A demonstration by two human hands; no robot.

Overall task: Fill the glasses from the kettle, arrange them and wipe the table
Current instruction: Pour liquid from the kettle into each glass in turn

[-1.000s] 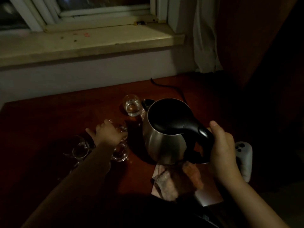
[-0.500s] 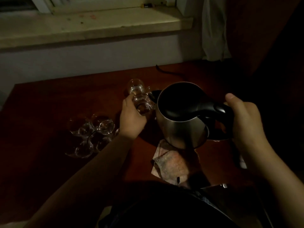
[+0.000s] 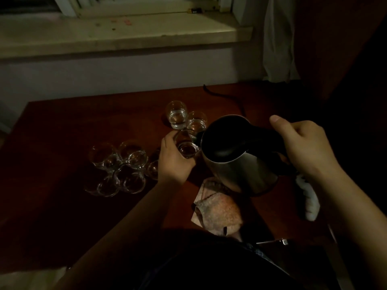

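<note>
Dim room, and under a pale stone windowsill point(image 3: 125, 34) I see the reddish-brown wooden table point(image 3: 62, 126), smooth and a little shiny. On it I take the steel kettle point(image 3: 240, 162) as my landmark: round, brushed metal with a black lid, tilted. My right hand point(image 3: 303, 147) is closed around its black handle. My left hand point(image 3: 173, 162) grips a small clear glass point(image 3: 187, 145) at the spout. Behind the spout stand two filled glasses point(image 3: 178, 115); left of the kettle, a cluster of empty glasses point(image 3: 123, 168). In front lies a crumpled cloth point(image 3: 217, 210).
</note>
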